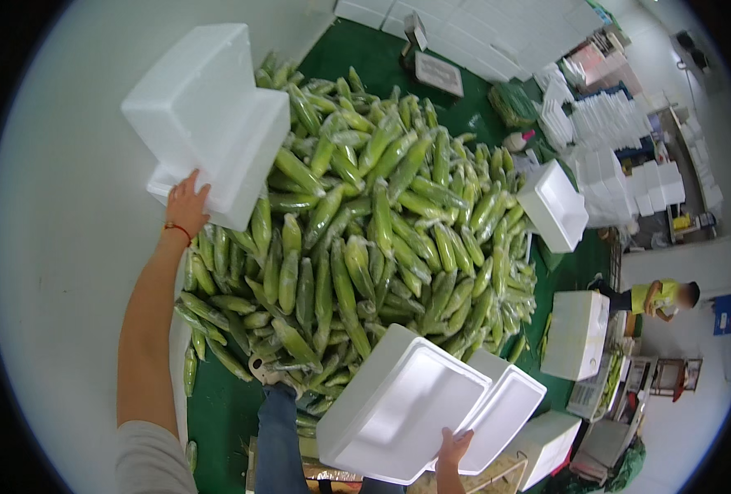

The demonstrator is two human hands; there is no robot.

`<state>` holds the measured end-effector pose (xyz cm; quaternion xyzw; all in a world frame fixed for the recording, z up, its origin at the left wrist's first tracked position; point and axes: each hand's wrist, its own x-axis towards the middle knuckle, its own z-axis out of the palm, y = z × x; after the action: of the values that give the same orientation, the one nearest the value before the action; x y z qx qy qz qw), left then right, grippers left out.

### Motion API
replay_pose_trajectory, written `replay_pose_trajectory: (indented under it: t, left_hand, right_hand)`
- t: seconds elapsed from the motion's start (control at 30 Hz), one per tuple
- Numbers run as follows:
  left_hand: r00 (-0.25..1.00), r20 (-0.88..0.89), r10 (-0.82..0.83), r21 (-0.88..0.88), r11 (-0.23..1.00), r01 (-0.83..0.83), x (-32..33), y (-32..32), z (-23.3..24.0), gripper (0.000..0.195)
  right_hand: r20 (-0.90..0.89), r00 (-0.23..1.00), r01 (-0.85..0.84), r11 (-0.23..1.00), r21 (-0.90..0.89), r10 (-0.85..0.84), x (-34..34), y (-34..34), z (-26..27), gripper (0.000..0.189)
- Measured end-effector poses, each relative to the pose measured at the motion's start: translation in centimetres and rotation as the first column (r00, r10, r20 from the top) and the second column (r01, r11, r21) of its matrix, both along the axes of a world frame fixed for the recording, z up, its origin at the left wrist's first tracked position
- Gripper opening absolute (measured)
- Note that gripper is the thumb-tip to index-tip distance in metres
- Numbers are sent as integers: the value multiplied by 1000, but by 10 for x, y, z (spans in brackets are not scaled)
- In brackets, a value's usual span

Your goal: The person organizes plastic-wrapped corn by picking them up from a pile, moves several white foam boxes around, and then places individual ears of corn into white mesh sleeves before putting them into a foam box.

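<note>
My left hand [187, 202] lies palm down with spread fingers on a white foam box [248, 160], close to the wall. A second foam box [186, 92] stands tilted against its upper side. Whether the fingers grip or only press is unclear. Below right, my right hand [453, 446] pinches the adjoining rims of two foam boxes, a larger one [396, 414] and a smaller one [504, 420]. Both show their hollow insides. Between my hands spreads a large heap of long green vegetables [365, 247], each wrapped in clear plastic film.
My shoe [272, 370] stands against the heap's near edge. A platform scale [438, 73] sits beyond it on the green floor [217, 426]. Foam boxes [557, 207] [575, 333] stand at right. A person [652, 296] in a yellow top is farther off.
</note>
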<state>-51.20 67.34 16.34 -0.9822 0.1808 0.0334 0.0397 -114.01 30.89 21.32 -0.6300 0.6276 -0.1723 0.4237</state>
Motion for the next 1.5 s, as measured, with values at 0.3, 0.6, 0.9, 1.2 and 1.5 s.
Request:
replay_pose_trajectory:
  t: [0.3, 0.6, 0.9, 1.2, 1.5]
  left_hand:
    - [875, 286, -391, -67, 903, 425, -120, -20, -17, 22]
    - [841, -303, -448, -681, 719, 138, -336, -242, 65, 37]
    - [754, -211, -623, -168, 783, 599, -359, -396, -50, 40]
    - [804, -437, -404, -301, 907, 293, -401, -186, -2, 63]
    - [802, -567, 190, 112, 982, -153, -270, 18, -13, 64]
  right_hand:
    - [76, 966, 249, 968, -33, -246, -39, -66, 0, 53]
    - [277, 946, 201, 975, -93, -169, -47, -164, -1, 48]
    - [254, 961, 159, 968, -195, -107, -49, -216, 20, 49]
    - [251, 945, -77, 889, -452, 210, -27, -245, 162, 64]
    - [-240, 764, -625, 594, -506, 599, 114, -260, 193, 75]
